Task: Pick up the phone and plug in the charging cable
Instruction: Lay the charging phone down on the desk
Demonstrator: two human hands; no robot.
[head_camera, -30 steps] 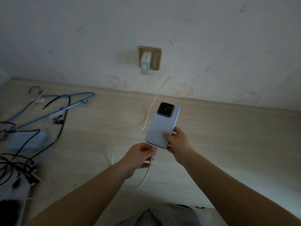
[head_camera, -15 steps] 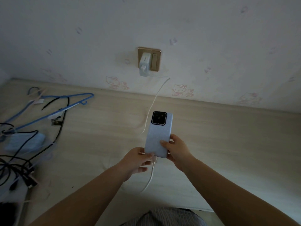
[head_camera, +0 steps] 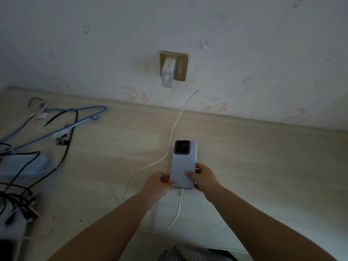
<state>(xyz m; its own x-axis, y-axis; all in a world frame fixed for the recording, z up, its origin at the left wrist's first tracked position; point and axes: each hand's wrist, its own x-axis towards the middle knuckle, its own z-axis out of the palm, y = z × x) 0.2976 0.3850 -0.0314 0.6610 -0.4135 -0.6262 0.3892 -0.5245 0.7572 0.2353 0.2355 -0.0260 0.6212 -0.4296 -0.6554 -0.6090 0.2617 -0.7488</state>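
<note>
The phone [head_camera: 183, 163], in a pale blue case with a black camera block at its far end, faces back-up over the wooden surface [head_camera: 263, 166]. My left hand [head_camera: 159, 183] grips its lower left edge and my right hand [head_camera: 204, 178] its lower right edge. The white charging cable [head_camera: 178, 206] sits with its plug in the phone's near end. It loops away to the left and runs up to the white charger [head_camera: 167, 72] in the gold wall socket [head_camera: 181, 67].
Blue clothes hangers [head_camera: 62, 125] and a tangle of black cables [head_camera: 20, 185] lie at the left, over a pale blue pack [head_camera: 11, 166]. Wallpaper with cartoon cats rises behind the surface. Striped fabric [head_camera: 192, 254] shows at the bottom edge.
The phone has come down and turned straight, nearer the surface. My left hand has left the cable plug, which now sits in the phone, and holds the phone's edge.
</note>
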